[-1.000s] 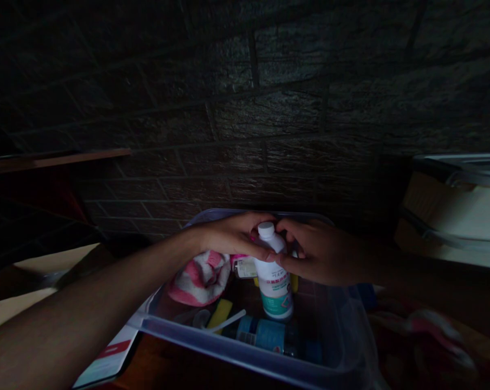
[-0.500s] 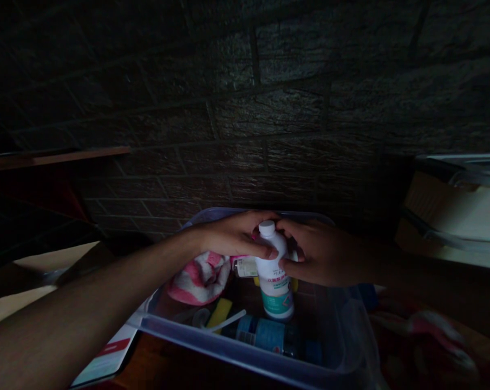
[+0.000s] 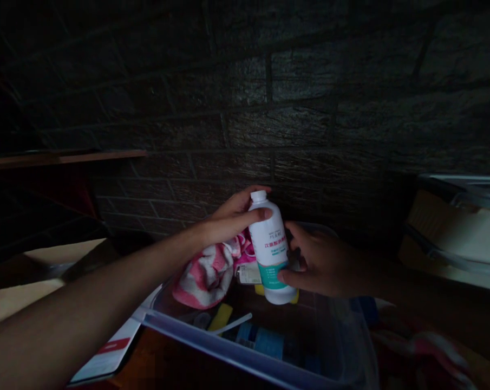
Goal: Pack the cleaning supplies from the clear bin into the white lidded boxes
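Observation:
A white bottle [image 3: 271, 246] with a white cap and a green-and-white label is held up, slightly tilted, over a clear plastic bin [image 3: 228, 346]. My left hand [image 3: 239, 214] grips its upper part, thumb across the front and fingers behind. Lower on the right side, my right hand [image 3: 315, 262] is closed on the bottle with its thumb on the green band. Inside the bin are a pink-and-white striped cloth [image 3: 206, 276], a yellow item [image 3: 220, 318], a thin white stick [image 3: 234, 324] and a blue-labelled bottle [image 3: 265, 341] lying on its side.
A dark brick wall [image 3: 245, 119] rises behind the bin. At left are a wooden shelf [image 3: 66, 158] and an open cardboard box [image 3: 45, 265]. Lidded containers [image 3: 459, 233] stand at right, with red-and-white fabric [image 3: 427, 352] below them.
Both hands have lifted the white bottle up from the bin. My right hand has shifted from near its neck down to its lower side.

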### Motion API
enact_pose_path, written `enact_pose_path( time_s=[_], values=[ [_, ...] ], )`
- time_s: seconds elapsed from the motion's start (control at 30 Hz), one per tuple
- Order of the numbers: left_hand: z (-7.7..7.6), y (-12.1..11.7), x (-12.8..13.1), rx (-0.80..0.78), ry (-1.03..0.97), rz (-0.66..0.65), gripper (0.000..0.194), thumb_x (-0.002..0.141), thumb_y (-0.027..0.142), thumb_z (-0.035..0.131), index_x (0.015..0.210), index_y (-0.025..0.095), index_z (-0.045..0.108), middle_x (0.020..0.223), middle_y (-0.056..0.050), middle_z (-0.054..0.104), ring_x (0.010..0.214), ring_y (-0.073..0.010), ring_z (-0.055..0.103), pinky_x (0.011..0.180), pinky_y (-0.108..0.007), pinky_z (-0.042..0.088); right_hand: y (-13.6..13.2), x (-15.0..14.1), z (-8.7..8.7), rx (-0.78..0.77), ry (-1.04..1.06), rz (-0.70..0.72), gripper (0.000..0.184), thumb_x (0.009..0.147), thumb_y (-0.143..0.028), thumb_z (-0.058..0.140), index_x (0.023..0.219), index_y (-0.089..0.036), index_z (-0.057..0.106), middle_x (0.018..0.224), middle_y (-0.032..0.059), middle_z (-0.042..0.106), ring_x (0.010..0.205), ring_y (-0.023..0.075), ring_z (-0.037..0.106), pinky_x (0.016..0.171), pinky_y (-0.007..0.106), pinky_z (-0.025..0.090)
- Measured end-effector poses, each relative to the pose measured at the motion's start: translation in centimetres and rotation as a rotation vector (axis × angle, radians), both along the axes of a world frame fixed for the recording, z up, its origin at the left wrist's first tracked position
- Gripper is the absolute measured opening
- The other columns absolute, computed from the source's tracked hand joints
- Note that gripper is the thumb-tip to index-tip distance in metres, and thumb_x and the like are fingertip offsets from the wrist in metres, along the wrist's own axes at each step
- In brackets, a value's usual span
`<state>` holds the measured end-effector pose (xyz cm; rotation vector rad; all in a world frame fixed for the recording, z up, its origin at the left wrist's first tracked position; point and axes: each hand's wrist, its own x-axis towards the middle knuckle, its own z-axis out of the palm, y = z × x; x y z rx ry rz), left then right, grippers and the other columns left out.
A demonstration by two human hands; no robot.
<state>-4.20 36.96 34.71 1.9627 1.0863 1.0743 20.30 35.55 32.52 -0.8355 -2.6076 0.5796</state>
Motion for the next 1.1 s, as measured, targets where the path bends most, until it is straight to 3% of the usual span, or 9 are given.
enact_pose_path(
  time_s=[0.1,0.23,0.4,0.6,1.1],
  values=[
    [-0.1,0.0,0.4,0.074,-0.099,0.141,0.053,0.088,0.044,0.063,0.134,0.019,0.054,0.102,-0.005,0.065,0.086,-0.0197,0.059,0.07,-0.029,0.049,0.1,0.0,0.2,-0.07,0.011,0.005,0.068,0.077,-0.053,0.077,0.132,-0.022,0.05,0.11,0.0097,0.069,0.089,0.0287,0.068,0.07,0.037,0.052],
    [-0.5,-0.3,1.4,0.076,-0.204,0.195,0.047,0.091,0.045,0.058,0.13,0.019,0.058,0.086,-0.001,0.062,0.071,-0.0161,0.053,0.06,-0.026,0.043,0.0,-0.4,0.5,-0.118,0.02,0.009,0.072,0.068,-0.057,0.084,0.128,-0.026,0.058,0.112,0.0086,0.07,0.098,0.0331,0.067,0.077,0.043,0.053],
    [-0.9,-0.6,2.6,0.036,-0.321,0.157,0.043,0.091,0.045,0.057,0.124,0.019,0.059,0.078,0.001,0.058,0.067,-0.0146,0.05,0.057,-0.024,0.039,0.1,-0.7,0.4,-0.202,0.075,0.106,0.067,0.069,-0.047,0.085,0.129,-0.028,0.062,0.115,0.0052,0.071,0.103,0.0319,0.066,0.086,0.045,0.053],
    [-1.3,-0.5,3.2,0.028,-0.439,0.078,0.031,0.09,0.042,0.06,0.109,0.017,0.062,0.082,0.0,0.059,0.072,-0.015,0.052,0.063,-0.026,0.041,0.5,-0.2,0.0,-0.255,0.124,0.093,0.071,0.066,-0.04,0.088,0.13,-0.029,0.06,0.113,0.0031,0.071,0.103,0.0307,0.066,0.089,0.045,0.052],
    [-1.6,-0.6,2.7,0.101,-0.345,0.079,0.028,0.091,0.043,0.059,0.1,0.017,0.062,0.081,0.0,0.058,0.073,-0.016,0.051,0.062,-0.027,0.04,-0.2,-0.1,0.4,-0.194,0.1,0.101,0.064,0.069,-0.04,0.086,0.127,-0.028,0.062,0.112,0.0023,0.072,0.099,0.0287,0.067,0.087,0.043,0.052]
  ],
)
